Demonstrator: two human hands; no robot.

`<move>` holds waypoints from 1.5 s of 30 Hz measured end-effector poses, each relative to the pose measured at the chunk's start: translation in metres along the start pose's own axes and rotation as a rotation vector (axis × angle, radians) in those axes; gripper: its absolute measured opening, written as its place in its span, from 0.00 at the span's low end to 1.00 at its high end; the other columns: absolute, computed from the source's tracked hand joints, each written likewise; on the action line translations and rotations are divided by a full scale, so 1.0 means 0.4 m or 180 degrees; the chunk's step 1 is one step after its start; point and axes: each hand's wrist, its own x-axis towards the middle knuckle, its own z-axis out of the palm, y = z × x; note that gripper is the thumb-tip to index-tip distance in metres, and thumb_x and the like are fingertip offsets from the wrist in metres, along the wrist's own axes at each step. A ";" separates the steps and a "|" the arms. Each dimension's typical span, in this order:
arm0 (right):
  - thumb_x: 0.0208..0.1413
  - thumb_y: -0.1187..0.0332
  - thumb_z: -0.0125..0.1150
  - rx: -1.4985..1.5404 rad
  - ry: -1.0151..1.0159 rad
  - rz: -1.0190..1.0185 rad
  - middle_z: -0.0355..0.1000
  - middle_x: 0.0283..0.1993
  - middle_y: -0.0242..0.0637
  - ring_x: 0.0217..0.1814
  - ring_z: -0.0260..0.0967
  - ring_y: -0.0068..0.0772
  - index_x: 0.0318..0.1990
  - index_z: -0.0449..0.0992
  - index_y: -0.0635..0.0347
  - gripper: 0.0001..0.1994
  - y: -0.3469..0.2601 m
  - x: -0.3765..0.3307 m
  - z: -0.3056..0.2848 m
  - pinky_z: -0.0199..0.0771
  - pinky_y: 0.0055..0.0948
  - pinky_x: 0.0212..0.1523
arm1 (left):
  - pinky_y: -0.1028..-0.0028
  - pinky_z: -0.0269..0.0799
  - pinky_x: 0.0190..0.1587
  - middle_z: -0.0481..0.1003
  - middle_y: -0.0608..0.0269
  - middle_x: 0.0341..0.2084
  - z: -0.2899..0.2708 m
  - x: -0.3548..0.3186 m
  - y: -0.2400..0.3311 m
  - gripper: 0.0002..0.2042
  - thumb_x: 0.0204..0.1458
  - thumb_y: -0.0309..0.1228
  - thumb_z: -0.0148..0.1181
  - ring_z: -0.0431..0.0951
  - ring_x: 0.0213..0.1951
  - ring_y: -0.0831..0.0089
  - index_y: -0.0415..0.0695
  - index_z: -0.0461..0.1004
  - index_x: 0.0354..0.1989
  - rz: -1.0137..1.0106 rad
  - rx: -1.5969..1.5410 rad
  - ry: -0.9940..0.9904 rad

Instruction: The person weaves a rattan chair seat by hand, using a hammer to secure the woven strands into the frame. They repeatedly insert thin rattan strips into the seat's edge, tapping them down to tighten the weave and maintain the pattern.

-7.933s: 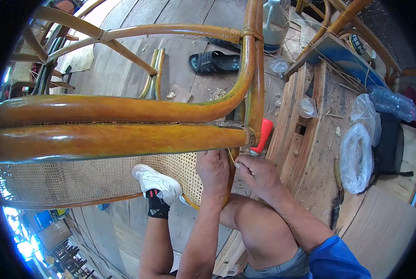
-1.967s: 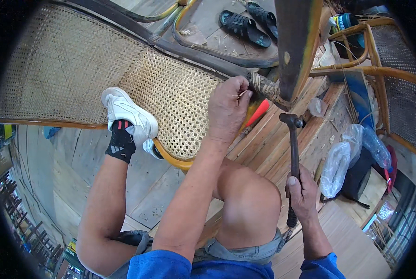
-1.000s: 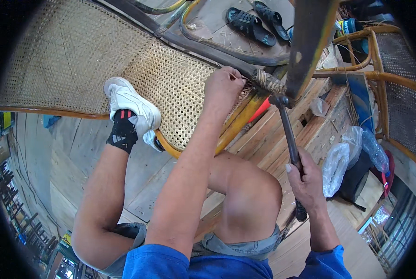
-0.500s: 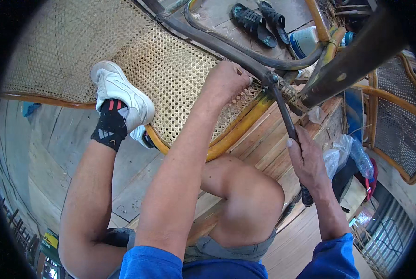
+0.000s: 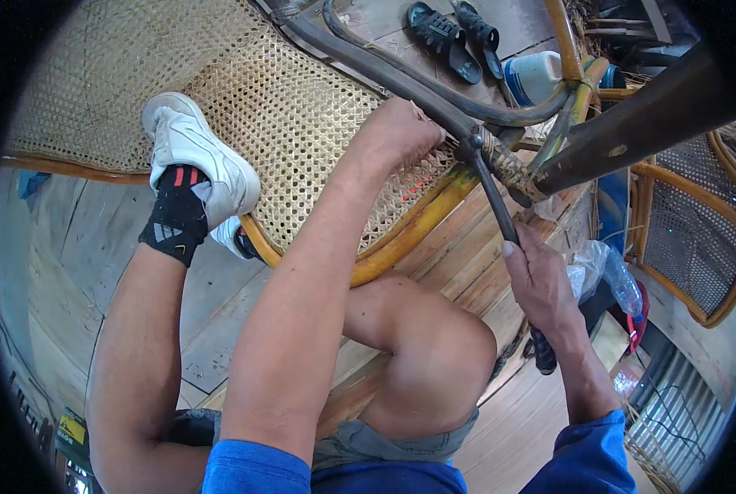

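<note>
My right hand (image 5: 541, 276) is wrapped round the handle of a hammer (image 5: 496, 198) with a dark shaft and a black grip. Its head sits at the corner of a rattan chair, against or just over the dark side pole (image 5: 384, 72). On the woven cane seat (image 5: 302, 136), my left hand (image 5: 397, 132) is closed beside that pole, its fingertips close to the hammer head. Whatever those fingers pinch is too small and hidden to make out. A curved yellow-brown rim (image 5: 421, 244) borders the seat below my left wrist.
My white shoe (image 5: 199, 160) presses on the cane seat. A thick dark pole (image 5: 623, 136) juts in at upper right. Beyond lie black sandals (image 5: 446, 41), a white container (image 5: 534, 76), and another cane-panelled piece (image 5: 689, 214). A plastic bottle (image 5: 623, 284) lies by my right arm.
The whole view has shifted slightly, moving most things a little leftward. My left hand stays at the seat edge, and my right hand keeps its grip on the hammer.
</note>
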 end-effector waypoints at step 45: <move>0.61 0.66 0.45 0.0547 0.0333 -0.0047 0.67 0.31 0.60 0.37 0.67 0.64 0.47 0.65 0.65 0.12 -0.015 -0.023 0.029 0.64 0.51 0.36 | 0.70 0.65 0.27 0.70 0.57 0.16 -0.001 -0.001 0.015 0.09 0.37 0.33 0.58 0.69 0.22 0.68 0.37 0.74 0.21 -0.0120 0.0797 0.0148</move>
